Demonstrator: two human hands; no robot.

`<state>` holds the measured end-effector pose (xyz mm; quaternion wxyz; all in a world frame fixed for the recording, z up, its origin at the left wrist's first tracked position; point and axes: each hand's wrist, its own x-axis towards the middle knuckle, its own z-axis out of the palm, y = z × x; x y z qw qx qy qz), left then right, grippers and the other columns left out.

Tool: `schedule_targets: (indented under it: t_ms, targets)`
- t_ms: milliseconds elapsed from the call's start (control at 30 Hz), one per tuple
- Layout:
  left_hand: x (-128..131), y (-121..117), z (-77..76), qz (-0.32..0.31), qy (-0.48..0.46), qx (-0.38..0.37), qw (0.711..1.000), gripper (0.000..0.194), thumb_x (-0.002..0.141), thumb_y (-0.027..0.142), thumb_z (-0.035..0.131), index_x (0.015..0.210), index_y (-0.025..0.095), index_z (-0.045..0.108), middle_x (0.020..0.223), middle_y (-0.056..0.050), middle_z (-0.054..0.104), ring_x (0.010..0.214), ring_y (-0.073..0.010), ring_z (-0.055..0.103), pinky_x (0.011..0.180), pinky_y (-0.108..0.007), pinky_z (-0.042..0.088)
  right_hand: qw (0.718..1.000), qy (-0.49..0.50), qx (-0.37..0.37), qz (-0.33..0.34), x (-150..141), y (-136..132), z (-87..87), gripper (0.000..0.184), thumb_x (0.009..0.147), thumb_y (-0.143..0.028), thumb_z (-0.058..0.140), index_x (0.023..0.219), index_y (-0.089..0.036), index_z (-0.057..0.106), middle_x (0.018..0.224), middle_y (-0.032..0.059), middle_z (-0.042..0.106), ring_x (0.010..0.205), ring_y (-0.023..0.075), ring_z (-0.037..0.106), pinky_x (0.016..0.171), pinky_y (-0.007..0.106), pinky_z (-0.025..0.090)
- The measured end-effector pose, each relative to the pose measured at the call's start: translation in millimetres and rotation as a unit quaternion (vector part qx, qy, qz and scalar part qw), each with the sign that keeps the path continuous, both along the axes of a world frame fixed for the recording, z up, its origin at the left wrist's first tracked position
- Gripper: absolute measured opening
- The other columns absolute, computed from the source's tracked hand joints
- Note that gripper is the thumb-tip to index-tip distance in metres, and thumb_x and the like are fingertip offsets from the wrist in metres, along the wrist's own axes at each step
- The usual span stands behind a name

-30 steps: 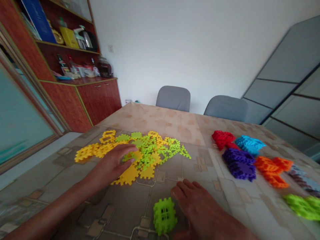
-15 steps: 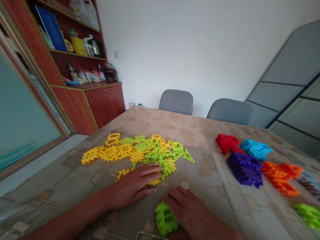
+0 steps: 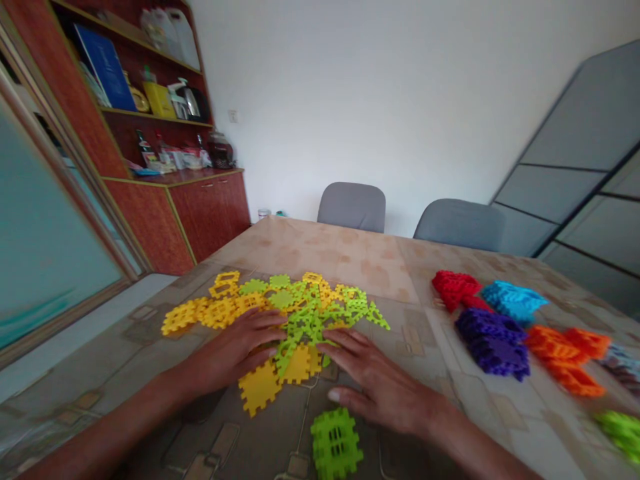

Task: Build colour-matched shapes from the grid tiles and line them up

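Observation:
Yellow and green interlocking plastic tiles lie in a loose heap in the middle of the table. My left hand [image 3: 245,343] rests over the heap's near left side, fingers stretched out above yellow tiles [image 3: 220,312]. On the other side, my right hand [image 3: 373,373] is spread, its fingertips at the edge of the green tiles [image 3: 305,323]. Between the hands lie flat yellow tiles [image 3: 260,388]. A small stack of green window-pattern tiles [image 3: 336,443] sits by itself below my right thumb, apart from the hand.
To the right stand sorted piles: red tiles [image 3: 455,288], light blue tiles [image 3: 513,301], purple tiles [image 3: 493,343], orange tiles [image 3: 565,357] and more green tiles [image 3: 623,430]. Two grey chairs [image 3: 351,205] stand behind the table [image 3: 345,250]. A wooden cabinet [image 3: 145,220] is at the left.
My right hand has left the green window-pattern stack and moved up to the heap. My left hand has shifted left, uncovering yellow tiles at the heap's near edge.

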<state>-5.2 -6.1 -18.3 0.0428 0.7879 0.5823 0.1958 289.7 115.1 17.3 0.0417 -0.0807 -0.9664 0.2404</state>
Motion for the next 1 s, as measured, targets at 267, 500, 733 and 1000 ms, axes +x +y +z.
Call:
schedule_targets:
  t_ms: [267,500,733,1000]
  targets:
    - [-19.4,-8.5,5.9,0.023,0.023,0.032,0.999,0.032,0.102,0.040,0.040,0.100,0.026,0.069,0.111,-0.004,0.070,0.108,-0.0208,0.062,0.098,-0.033,0.048,0.993,0.003,0.094,-0.074,-9.1,24.4,-26.7,0.048,0.098,-0.046,0.046,0.136,-0.019,0.054,0.154,0.0128,0.038,0.141,0.0276,0.032,0.117,0.048,0.024]
    - [-21.5,4.4,-0.2,0.093,0.019,0.048,0.994,0.040,0.100,0.041,0.042,0.130,0.019,0.058,0.137,-0.012,0.056,0.125,-0.0303,0.052,0.108,-0.047,0.041,0.987,0.055,0.102,-0.114,5.5,34.0,-33.8,0.042,0.096,-0.033,0.051,0.136,-0.020,0.053,0.146,0.0135,0.048,0.137,0.0273,0.039,0.114,0.049,0.031]
    - [-1.7,6.6,-2.0,0.017,0.008,0.006,1.000,0.029,0.099,0.038,0.047,0.122,0.029,0.063,0.126,-0.004,0.064,0.117,-0.0231,0.058,0.102,-0.036,0.047,0.993,0.025,0.092,-0.068,-1.5,33.7,-33.7,0.050,0.094,-0.039,0.055,0.139,-0.015,0.051,0.152,0.0154,0.040,0.142,0.0286,0.032,0.117,0.048,0.028]
    - [-11.3,10.9,2.5,0.004,-0.007,0.011,1.000,0.031,0.102,0.039,0.039,0.110,0.027,0.067,0.106,-0.004,0.070,0.103,-0.0195,0.064,0.092,-0.030,0.050,0.995,0.044,0.065,-0.060,10.8,46.4,-34.4,0.033,0.094,-0.028,0.055,0.125,-0.019,0.062,0.147,0.0121,0.047,0.136,0.0253,0.041,0.114,0.045,0.033]
